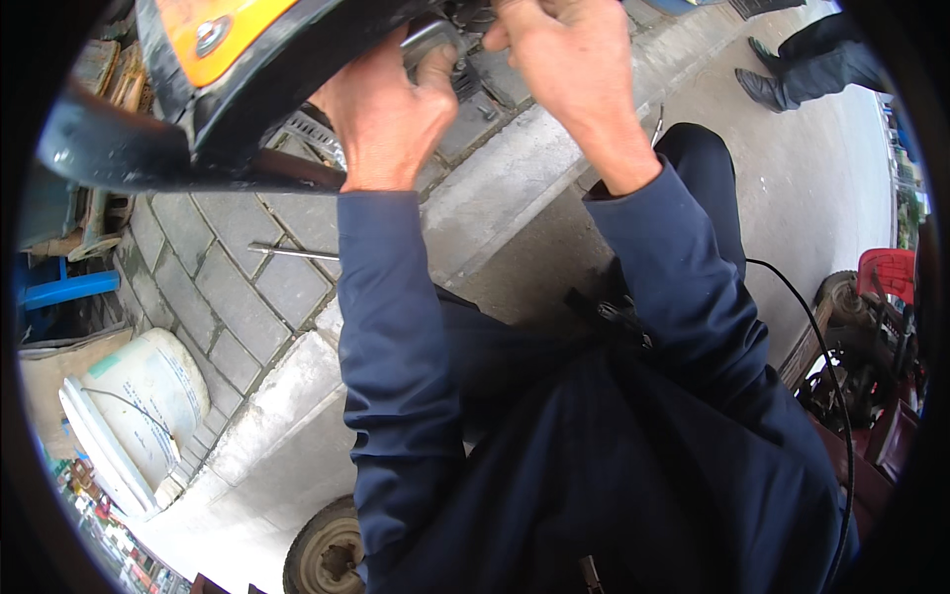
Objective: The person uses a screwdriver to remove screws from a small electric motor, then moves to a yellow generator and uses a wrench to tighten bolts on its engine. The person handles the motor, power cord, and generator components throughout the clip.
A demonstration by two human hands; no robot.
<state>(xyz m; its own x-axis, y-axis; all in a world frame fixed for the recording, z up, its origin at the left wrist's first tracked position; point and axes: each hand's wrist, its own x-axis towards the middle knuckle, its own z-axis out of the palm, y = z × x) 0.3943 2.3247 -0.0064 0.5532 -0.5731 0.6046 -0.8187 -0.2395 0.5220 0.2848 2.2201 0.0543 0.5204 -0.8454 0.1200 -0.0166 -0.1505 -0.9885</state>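
Observation:
Near the top edge, my left hand (389, 117) reaches in beside a black metal frame (287, 74) that carries an orange panel (223, 32). Its fingers are closed around a grey metal part (432, 36), with the thumb pressed on it; the frame hides some of the fingers. To the right of it, my right hand (579, 61) has its fingers curled together in a pinch. The top edge cuts off its fingertips, so whatever they hold does not show. Small dark metal pieces (485, 104) lie on the ground between the hands.
A thin metal rod (294, 251) lies on the grey paving bricks (223, 307). A pale curb (495, 198) crosses diagonally. At the left, a white bucket (148, 396) lies on its side. A person in dark shoes (760, 89) is at upper right. A black cable (831, 356) hangs at my right.

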